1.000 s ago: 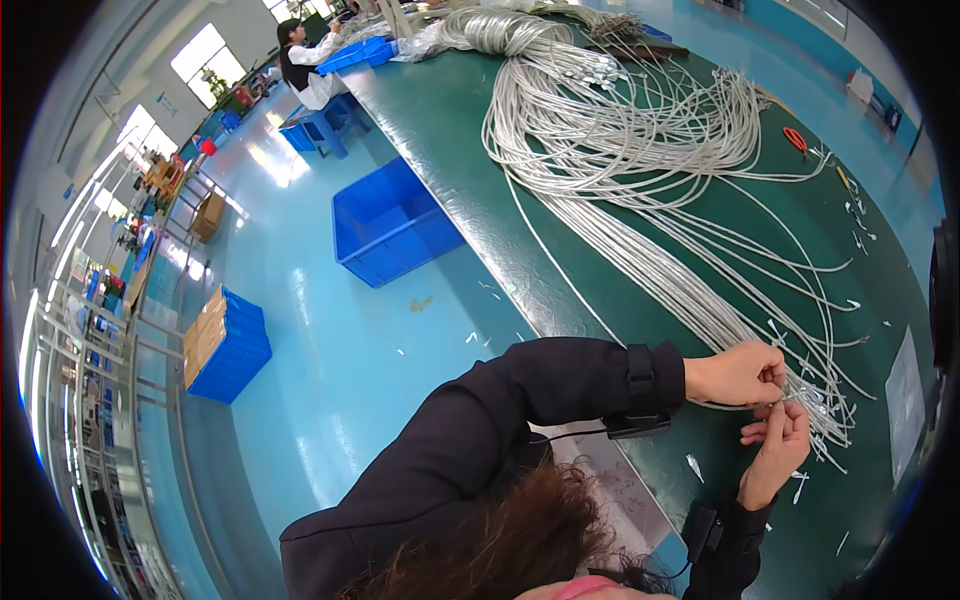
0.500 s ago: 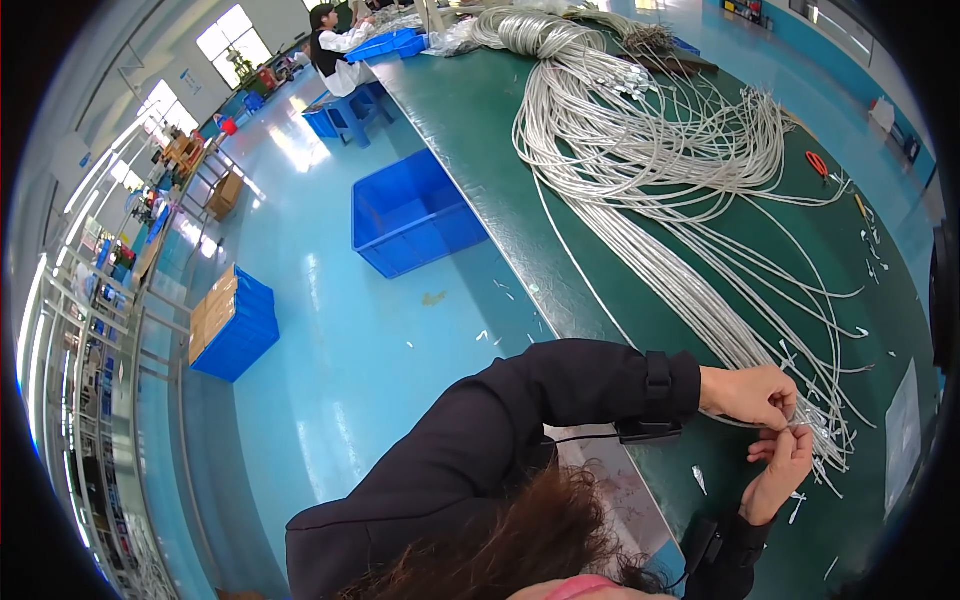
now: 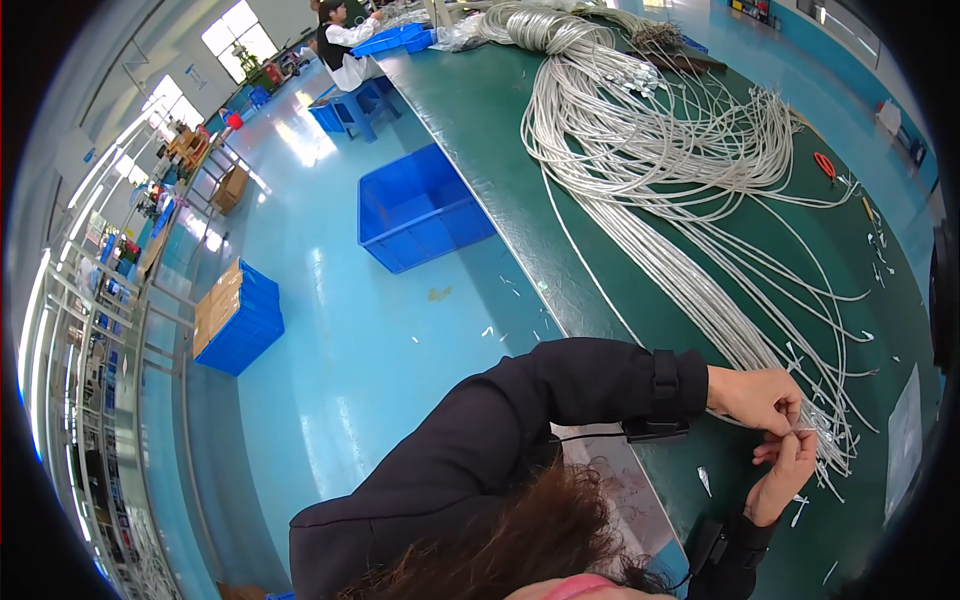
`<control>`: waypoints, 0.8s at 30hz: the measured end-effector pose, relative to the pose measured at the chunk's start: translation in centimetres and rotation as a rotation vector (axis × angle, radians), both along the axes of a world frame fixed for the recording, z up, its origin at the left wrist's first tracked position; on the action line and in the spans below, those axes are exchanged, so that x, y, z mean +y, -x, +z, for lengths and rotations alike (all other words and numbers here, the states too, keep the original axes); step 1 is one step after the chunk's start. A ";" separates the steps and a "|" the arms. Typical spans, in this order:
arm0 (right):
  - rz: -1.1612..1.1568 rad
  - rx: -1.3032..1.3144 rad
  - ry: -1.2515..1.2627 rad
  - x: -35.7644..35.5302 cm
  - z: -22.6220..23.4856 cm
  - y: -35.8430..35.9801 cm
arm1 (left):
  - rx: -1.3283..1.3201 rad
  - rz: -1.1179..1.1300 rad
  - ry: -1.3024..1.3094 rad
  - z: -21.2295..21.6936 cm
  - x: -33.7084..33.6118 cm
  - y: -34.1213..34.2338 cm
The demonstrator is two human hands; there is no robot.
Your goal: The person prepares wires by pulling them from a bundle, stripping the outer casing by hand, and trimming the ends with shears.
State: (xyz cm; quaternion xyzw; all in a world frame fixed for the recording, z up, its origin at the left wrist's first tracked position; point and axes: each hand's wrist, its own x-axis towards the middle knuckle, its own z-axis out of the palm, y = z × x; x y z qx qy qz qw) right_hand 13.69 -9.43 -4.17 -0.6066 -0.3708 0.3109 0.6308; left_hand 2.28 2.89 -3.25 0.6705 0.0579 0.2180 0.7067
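A long bundle of silvery-white cables (image 3: 690, 290) runs over the green table (image 3: 480, 120) toward me, its stripped ends fanned out near my hands. My left hand (image 3: 760, 398) reaches in from the left, thumb and fingers pinched on one cable at the near end of the bundle. Just below it, my right hand (image 3: 782, 478) has thumb and forefinger closed at the tip of the same cable, the other fingers curled. The fingertips of both hands nearly meet, and the fine detail between them is too small to make out.
Orange-handled cutters (image 3: 824, 165) and small scraps lie near the table's right edge. A clear plastic bag (image 3: 905, 440) is right of my hands. On the floor stand a blue bin (image 3: 425, 240) and a cardboard-topped blue crate (image 3: 245, 320). A person (image 3: 345, 45) sits at the far end.
The view has shifted slightly, moving the whole scene a little to the right. My hands have drawn marginally closer together at the cable end.
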 end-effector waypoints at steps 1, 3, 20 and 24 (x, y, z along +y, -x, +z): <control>-0.009 0.067 -0.002 0.0 0.1 -0.1 | -0.014 -0.024 0.016 0.1 -0.1 0.0; -0.015 0.134 -0.004 0.0 0.1 -0.2 | -0.028 -0.046 0.031 0.1 -0.1 -0.1; 0.044 0.215 -0.018 -0.1 0.1 -0.5 | -0.113 -0.001 -0.067 -0.2 0.1 -0.2; 0.008 0.158 -0.017 0.2 0.3 0.1 | -0.071 0.095 -0.293 -0.2 0.4 0.0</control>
